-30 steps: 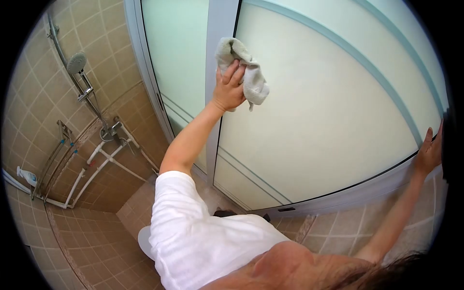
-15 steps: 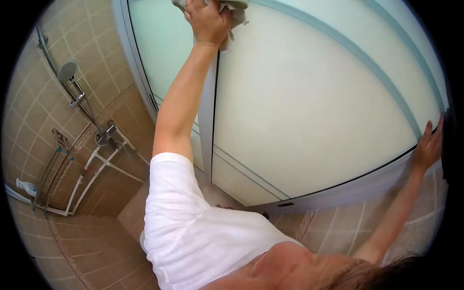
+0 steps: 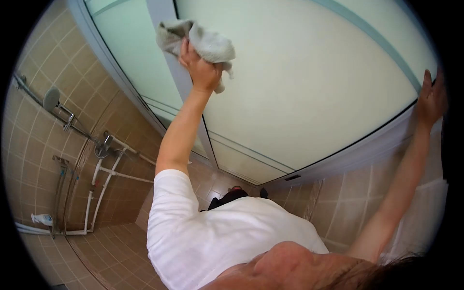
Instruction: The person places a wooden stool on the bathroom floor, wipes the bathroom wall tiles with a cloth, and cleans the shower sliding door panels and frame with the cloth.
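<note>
Grasping with the left hand [image 3: 203, 72] a pale grey, thick fabric cloth [image 3: 212, 47]; fingers partly curled into the folds, neither flat nor fully closed; seen just before the silver-grey metal door post [image 3: 180, 79] and the cream-white frosted glass panel [image 3: 309, 87] to the right of the hand; cannot tell how much of the fabric is really touching them.

Judged light, soft and limp, with nothing fragile in it; likely to crumple and slip a little under the fingers, more so if wet, but too blurred to tell; best taken by the thick bunched middle, rather than by the loose ends hanging beside the wrist.

Well apart to the right, leaning with the right hand [image 3: 430, 99], open and fingers extended, near the panel's far edge; gripping nothing visible, though partly lost in shadow.
</note>
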The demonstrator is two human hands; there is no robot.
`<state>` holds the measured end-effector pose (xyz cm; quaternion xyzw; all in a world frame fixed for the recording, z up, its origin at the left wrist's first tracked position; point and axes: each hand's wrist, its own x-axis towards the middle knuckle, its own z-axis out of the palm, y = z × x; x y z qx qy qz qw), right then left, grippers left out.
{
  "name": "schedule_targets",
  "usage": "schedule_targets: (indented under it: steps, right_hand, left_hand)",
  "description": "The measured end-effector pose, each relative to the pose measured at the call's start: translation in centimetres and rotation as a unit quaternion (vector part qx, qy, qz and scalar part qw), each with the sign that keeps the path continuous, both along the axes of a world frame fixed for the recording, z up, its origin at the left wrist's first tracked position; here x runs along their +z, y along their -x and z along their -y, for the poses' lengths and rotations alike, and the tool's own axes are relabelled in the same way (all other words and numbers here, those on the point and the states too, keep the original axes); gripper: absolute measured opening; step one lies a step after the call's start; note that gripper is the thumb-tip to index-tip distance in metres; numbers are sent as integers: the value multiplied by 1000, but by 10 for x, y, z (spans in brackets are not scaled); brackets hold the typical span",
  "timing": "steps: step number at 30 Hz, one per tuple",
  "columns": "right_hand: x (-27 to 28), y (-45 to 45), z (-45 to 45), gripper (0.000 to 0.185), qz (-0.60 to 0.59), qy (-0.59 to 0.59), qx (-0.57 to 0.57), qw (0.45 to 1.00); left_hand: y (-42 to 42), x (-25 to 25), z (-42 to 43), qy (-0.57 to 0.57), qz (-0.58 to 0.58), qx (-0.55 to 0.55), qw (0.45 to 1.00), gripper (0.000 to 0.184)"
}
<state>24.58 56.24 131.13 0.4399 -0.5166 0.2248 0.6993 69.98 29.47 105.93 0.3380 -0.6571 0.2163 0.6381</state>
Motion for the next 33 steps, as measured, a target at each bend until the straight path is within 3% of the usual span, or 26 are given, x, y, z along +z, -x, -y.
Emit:
schedule_targets:
  steps: [3,6,9,13,16,17,19,20,21,23,26,28,31,33]
  right_hand:
    - [2,-14,-3,53,-51,16,-62,997]
    - [2,-14,1,53,-21,22,-46,998]
    - [3,-24,5,51,-73,63,28,995]
    - [-4,-35,1,50,-81,53,-38,995]
    - [-21,-24,12,46,13,85,18,996]
    - [-23,-29,8,46,13,91,2,996]
    - [-26,-44,3,49,92,25,36,995]
    - [-25,-44,-1,50,80,11,30,996]
    - [-23,-49,-1,49,66,21,38,997]
    - [-23,-50,-2,49,60,24,29,998]
    - [-23,-43,-2,48,30,31,42,998]
    - [-23,-41,0,47,17,42,43,998]
    - [-22,-41,0,47,20,48,44,998]
    - [-26,-42,1,49,28,53,30,998]
  left_hand:
    - [48,37,-28,99,20,-7,995,30]
    - [97,23,-49,138,30,-66,988,26]
    - [145,0,-94,159,116,-141,970,17]
    - [185,-6,-138,218,276,-223,909,25]
    - [184,-7,-117,227,251,-189,922,32]
    - [168,2,-100,192,239,-231,924,34]
    - [135,61,-84,175,181,-146,957,36]
    - [129,90,-63,237,67,-169,954,39]
    - [119,113,-66,179,11,-116,977,41]
    - [129,142,-70,209,-4,-110,972,37]
    - [169,149,-106,188,43,-66,979,30]
    - [206,141,-120,214,34,-135,967,26]
    - [243,127,-148,227,81,-149,959,38]
    - [261,114,-165,236,111,-186,947,32]
